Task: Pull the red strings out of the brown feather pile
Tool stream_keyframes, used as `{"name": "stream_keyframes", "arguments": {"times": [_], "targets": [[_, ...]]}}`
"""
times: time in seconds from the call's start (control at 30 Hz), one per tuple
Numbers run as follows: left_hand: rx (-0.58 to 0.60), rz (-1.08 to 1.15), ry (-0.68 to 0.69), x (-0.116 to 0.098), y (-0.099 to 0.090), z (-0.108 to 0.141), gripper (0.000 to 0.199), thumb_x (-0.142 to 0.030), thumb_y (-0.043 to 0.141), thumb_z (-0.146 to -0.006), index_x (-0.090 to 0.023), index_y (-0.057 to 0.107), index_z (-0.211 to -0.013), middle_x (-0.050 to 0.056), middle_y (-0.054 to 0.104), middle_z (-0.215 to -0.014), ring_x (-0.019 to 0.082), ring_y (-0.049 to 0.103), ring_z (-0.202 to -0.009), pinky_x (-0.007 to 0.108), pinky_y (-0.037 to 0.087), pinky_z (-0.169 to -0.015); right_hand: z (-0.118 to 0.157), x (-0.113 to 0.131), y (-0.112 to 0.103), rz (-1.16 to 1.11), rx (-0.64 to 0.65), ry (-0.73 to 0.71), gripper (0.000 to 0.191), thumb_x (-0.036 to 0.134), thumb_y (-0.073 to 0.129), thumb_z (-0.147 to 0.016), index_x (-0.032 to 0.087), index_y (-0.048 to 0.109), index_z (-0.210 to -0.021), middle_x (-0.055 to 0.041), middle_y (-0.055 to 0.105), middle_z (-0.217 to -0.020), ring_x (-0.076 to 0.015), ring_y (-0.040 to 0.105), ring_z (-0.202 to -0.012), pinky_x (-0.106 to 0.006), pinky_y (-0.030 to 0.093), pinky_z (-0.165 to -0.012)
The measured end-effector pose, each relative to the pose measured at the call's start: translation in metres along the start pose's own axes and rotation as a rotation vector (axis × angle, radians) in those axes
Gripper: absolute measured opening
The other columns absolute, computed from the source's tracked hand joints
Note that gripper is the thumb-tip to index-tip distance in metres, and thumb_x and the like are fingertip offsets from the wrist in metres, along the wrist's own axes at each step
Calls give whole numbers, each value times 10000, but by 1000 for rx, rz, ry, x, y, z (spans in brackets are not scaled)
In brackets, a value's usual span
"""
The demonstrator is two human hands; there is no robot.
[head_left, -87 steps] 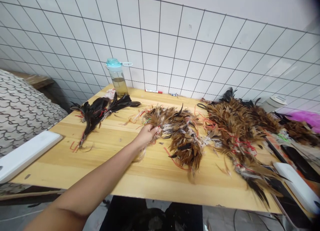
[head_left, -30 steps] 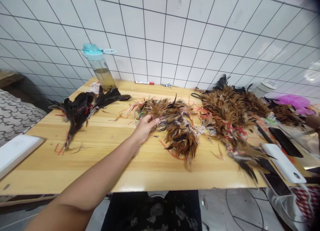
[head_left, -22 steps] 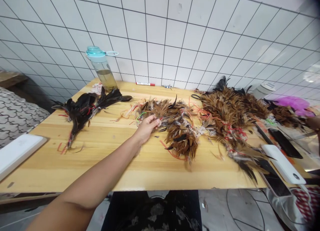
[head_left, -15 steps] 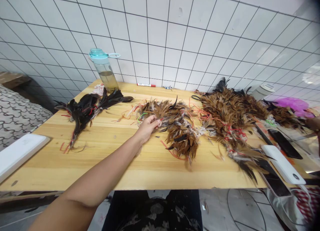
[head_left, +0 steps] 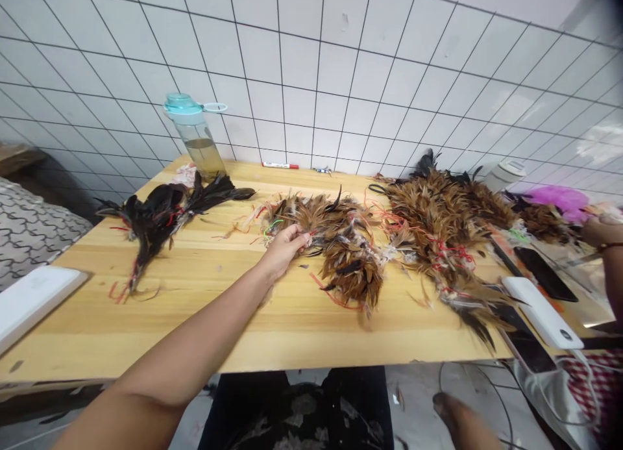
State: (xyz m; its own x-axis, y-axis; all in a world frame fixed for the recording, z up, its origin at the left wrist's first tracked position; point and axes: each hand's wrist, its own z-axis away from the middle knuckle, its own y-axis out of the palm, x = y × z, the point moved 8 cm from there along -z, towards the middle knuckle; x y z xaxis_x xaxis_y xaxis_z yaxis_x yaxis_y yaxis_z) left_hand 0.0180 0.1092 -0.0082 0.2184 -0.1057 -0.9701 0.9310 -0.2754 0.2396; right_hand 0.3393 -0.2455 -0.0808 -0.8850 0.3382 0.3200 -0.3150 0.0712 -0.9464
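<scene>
My left hand (head_left: 285,250) reaches across the wooden table (head_left: 272,333), with thumb and fingers pinched together on the near-left edge of a brown feather bundle (head_left: 311,211). A bit of red string shows at the fingertips. Green string (head_left: 273,228) and loose red strings lie just beyond the hand. A rounder clump of brown feathers (head_left: 354,275) sits to its right, with a red string trailing beneath. My right hand is out of view.
Black feather bundles (head_left: 156,210) lie left, a larger brown feather pile (head_left: 433,210) right. A water bottle (head_left: 197,138) and a marker (head_left: 280,165) stand and lie near the wall. Phones and a white power bank (head_left: 541,312) lie right. Another person's hand (head_left: 603,232) is at far right.
The view has shifted slightly to the right. My left hand stays pinched at the feathers. The other person's hand shows more at far right, and a bare limb appears below the table.
</scene>
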Motion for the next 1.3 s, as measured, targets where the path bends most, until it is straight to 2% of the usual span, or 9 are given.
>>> {"name": "stream_keyframes", "arguments": {"times": [0.1,0.17,0.23,0.37,0.53,0.73,0.83,1.03,1.3], "targets": [[-8,-45,19,-2,0,1,325,-380,715,-675,-165,485,-756,-45,537,-625,68,439,-559,203,312,-552,-40,9,-50,139,-18,-76,232,350,456,-862,317,684,-841,-51,746,-834,-250,710,-730,-352,524,-605],[-18,-69,28,-3,1,2,335,-394,712,-677,-167,476,-750,-50,524,-617,68,431,-557,202,305,-549,-61,38,-87,275,-131,-155,253,358,439,-883,281,679,-854,-69,736,-867,-251,699,-776,-356,508,-646],[-28,-96,42,-5,1,2,335,-401,701,-687,-170,466,-744,-55,510,-612,69,425,-557,201,306,-553,-80,77,-115,388,-261,-206,260,363,432,-899,262,670,-867,-69,720,-857,-230,676,-708,-329,453,-553],[-36,-164,84,-5,0,1,314,-409,671,-713,-174,466,-744,-56,494,-617,77,428,-576,203,322,-573,-119,149,-135,340,-476,-331,247,340,448,-918,245,673,-886,-49,705,-865,-185,640,-681,-290,398,-536],[-73,-225,80,2,-6,-2,300,-393,683,-697,-178,479,-744,-56,486,-616,83,410,-576,197,298,-557,-197,200,-126,-139,-481,-484,230,271,453,-909,205,658,-828,-66,681,-861,-183,625,-814,-287,462,-723],[-127,-327,153,-3,-17,-5,258,-365,649,-736,-184,464,-737,-67,430,-602,82,365,-562,200,274,-552,-273,220,-89,-444,-491,-436,205,283,486,-859,192,647,-771,-53,664,-767,-187,610,-759,-310,469,-733],[-139,-372,197,-5,-20,-8,229,-369,603,-779,-188,466,-752,-61,431,-622,89,382,-584,205,291,-572,-279,209,-74,-459,-607,-370,235,291,452,-880,191,641,-781,-75,678,-802,-199,611,-797,-329,469,-773],[-152,-402,208,-2,-20,-11,193,-363,588,-793,-184,516,-787,-39,502,-685,105,445,-646,217,336,-623,-266,207,-67,-347,-651,-418,256,293,419,-920,191,637,-835,-79,667,-824,-196,592,-814,-313,449,-773],[-147,-465,174,1,-17,-10,167,-331,611,-776,-176,552,-756,-22,541,-657,122,474,-625,234,349,-608,-266,227,-48,-188,-503,-476,258,265,415,-929,179,646,-850,-73,654,-814,-179,569,-786,-277,395,-693]]}}
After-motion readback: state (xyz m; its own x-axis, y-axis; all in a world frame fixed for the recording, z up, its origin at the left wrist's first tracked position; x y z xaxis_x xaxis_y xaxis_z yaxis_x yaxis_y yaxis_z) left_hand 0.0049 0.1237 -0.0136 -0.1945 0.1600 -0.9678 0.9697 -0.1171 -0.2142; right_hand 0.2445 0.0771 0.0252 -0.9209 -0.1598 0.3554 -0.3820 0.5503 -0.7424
